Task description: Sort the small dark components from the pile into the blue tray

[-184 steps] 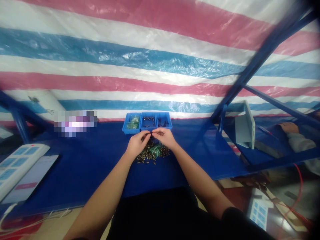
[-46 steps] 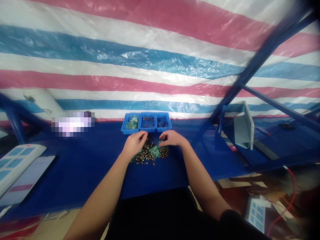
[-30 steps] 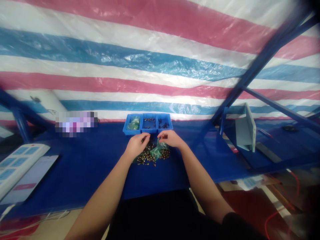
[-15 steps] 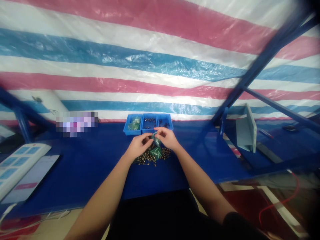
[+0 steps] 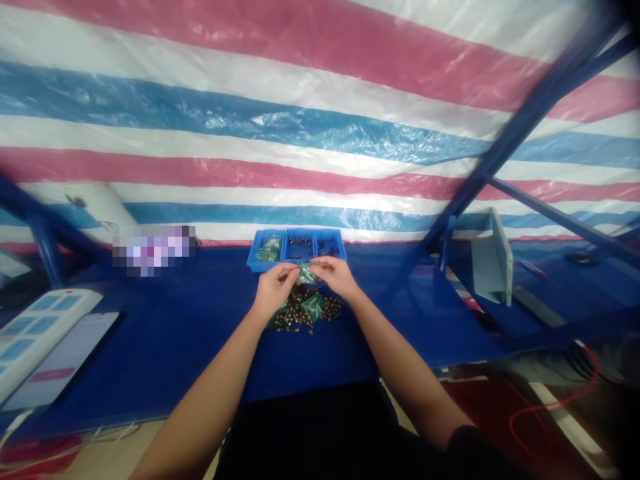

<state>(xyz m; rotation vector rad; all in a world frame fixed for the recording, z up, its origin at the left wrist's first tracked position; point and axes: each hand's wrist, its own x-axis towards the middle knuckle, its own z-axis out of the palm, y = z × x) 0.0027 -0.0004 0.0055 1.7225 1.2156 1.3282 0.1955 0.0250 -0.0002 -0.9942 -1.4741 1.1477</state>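
Observation:
A small green packet (image 5: 307,273) is stretched between my two hands, above a pile of small brass-coloured parts (image 5: 300,317). My left hand (image 5: 274,288) pinches its left edge, and my right hand (image 5: 337,275) pinches its right edge. Another green packet (image 5: 313,305) lies on the pile. Just beyond my hands stand three blue bins side by side. The left bin (image 5: 253,260) holds green packets; the middle bin (image 5: 299,261) and the right bin (image 5: 341,240) hold small dark parts.
A white power strip (image 5: 45,320) and a phone (image 5: 65,367) lie on the blue table (image 5: 175,333) at the left. A blurred-out object (image 5: 153,250) is at the back left. At the right stand a blue metal frame (image 5: 447,243) and a light tablet-like panel (image 5: 493,260).
The green packet between my hands was bunched and hanging; now it is spread flatter and held level. My left hand has come slightly closer to it.

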